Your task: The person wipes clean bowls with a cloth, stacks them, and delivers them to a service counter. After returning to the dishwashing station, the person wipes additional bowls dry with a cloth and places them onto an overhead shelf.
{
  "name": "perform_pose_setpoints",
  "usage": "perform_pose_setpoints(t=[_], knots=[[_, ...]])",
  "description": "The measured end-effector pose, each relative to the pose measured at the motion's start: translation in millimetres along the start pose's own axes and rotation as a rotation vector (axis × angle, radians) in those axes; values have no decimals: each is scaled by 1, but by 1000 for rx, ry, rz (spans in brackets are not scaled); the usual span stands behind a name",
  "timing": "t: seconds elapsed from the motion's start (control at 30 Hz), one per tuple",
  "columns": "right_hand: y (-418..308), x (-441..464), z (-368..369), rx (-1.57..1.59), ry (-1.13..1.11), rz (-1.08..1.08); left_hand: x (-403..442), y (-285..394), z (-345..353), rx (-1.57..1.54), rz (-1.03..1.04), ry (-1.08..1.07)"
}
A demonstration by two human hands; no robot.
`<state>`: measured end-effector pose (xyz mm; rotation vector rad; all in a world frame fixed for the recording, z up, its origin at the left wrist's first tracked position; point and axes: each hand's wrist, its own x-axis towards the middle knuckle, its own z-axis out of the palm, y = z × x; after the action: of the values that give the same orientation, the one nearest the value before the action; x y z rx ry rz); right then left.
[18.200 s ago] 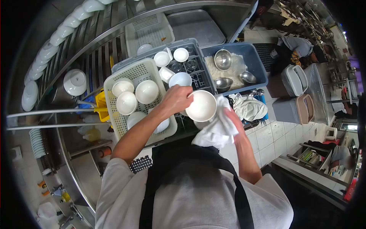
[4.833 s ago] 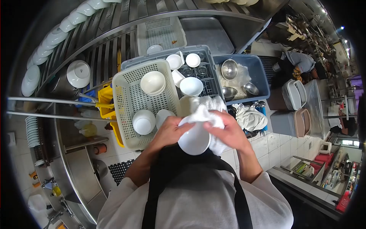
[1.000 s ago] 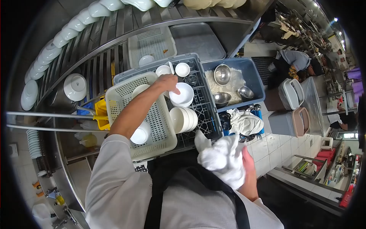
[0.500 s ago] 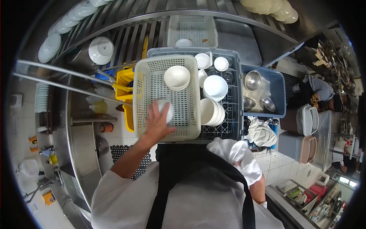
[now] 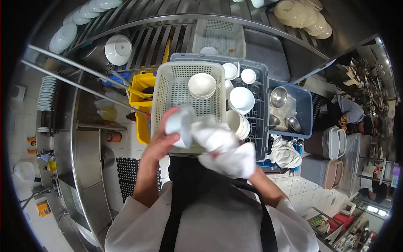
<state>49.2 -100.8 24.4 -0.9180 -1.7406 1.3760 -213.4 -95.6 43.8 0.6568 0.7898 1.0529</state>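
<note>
My left hand [image 5: 158, 142] grips a small white bowl [image 5: 179, 129], tilted on its side above the front of a pale perforated plastic basket [image 5: 156, 88]. Close by on the right, my right hand [image 5: 215, 154] is bunched in a white cloth [image 5: 228, 157], which covers most of its fingers. The cloth is blurred by motion and its near edge reaches the bowl's open side. Inside the basket, farther back, sit stacked white bowls [image 5: 202, 85].
Right of the basket, a grey dish rack [image 5: 262, 105] holds several white bowls [image 5: 242, 100] and cups [image 5: 248, 76]. Beyond it a blue-grey tub [image 5: 308, 113] contains metal bowls [image 5: 279, 97]. Yellow bins [image 5: 142, 133] stand left; a slatted metal shelf [image 5: 180, 19] runs across the back.
My left hand has lifted the small bowl out of the basket and turned it. My right hand has brought the white cloth from beside my body up to the bowl.
</note>
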Motion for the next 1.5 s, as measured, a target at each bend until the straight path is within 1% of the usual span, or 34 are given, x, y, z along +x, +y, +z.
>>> perform_pose_setpoints(t=[0.03,0.07,0.1,0.17,0.23,0.27,0.3,0.37,0.4,0.43,0.47,0.5,0.53,0.57,0.6,0.63,0.67,0.7,0.73,0.77,0.8,0.83,0.87,0.93,0.97,1.0,1.07,1.17,1.2,1.23,1.3,1.33,1.43,1.5], knots=[[-23,4,11,-210,108,-218,3,-22,-2,-6,-14,-17],[-30,25,15,-700,-31,-569,1,-21,24,-5,-31,4],[-23,27,15,-651,-5,-496,-3,-17,45,-4,-51,24],[-13,30,27,-600,91,-94,6,-19,43,177,-35,12],[-25,33,9,-164,-156,320,13,-25,34,355,-7,12],[-7,28,-13,260,-317,344,13,-30,26,311,78,-1],[-25,17,-35,202,-370,319,11,-34,20,269,155,-16],[27,-17,-42,621,-208,639,16,-35,17,97,193,10],[44,-29,-40,756,-142,744,21,-33,17,-90,169,-84],[43,-35,-28,190,-137,439,24,-34,18,-276,136,-183],[44,-39,-14,-369,-119,121,26,-42,29,-254,111,-206],[44,-36,-5,-443,-57,125,26,-51,40,-230,80,-233],[44,-32,5,-515,4,134,25,-49,44,23,47,-252],[46,-24,5,-97,107,443,27,-44,47,279,23,-276],[53,-31,2,-335,253,241,34,-50,40,493,257,-201],[25,-29,-10,-257,337,95,34,-46,43,493,257,-219],[-4,-26,-23,-188,404,-57,29,-40,48,786,142,-179],[-20,-29,-42,-460,272,87,26,-39,51,1076,25,-131],[-72,-14,-49,-599,198,129,32,-43,53,1249,213,-176],[-75,-14,-55,-499,172,113,38,-35,60,1251,213,-181],[-78,-13,-60,-398,145,100,45,-22,70,1184,2,-249],[-79,-14,-64,13,174,221,52,-15,78,1108,-209,-317],[-53,-16,-66,326,328,385,63,-30,79,965,30,-244],[15,-17,-59,1374,377,408,99,-30,82,1162,94,-176],[30,-18,-56,1610,282,260,117,-27,90,1208,149,-146],[38,-35,-43,794,683,179,135,-25,97,1216,160,-148],[45,-54,-76,1021,648,160,168,-26,110,1533,283,-102],[-27,-87,-112,1310,687,321,226,-32,126,1695,234,-143],[-20,-107,-119,1390,668,317,245,-38,125,1691,236,-148],[-14,-128,-124,1391,605,268,266,-44,121,1788,174,-230],[-41,-145,-115,1200,763,482,293,-52,121,1884,112,-315],[-49,-151,-109,1201,765,481,300,-54,123,1965,13,-389],[-51,-165,-99,1074,689,365,303,-56,131,2106,-137,-502],[-26,-184,-101,1243,346,227,295,-53,133,2257,-107,-619]])
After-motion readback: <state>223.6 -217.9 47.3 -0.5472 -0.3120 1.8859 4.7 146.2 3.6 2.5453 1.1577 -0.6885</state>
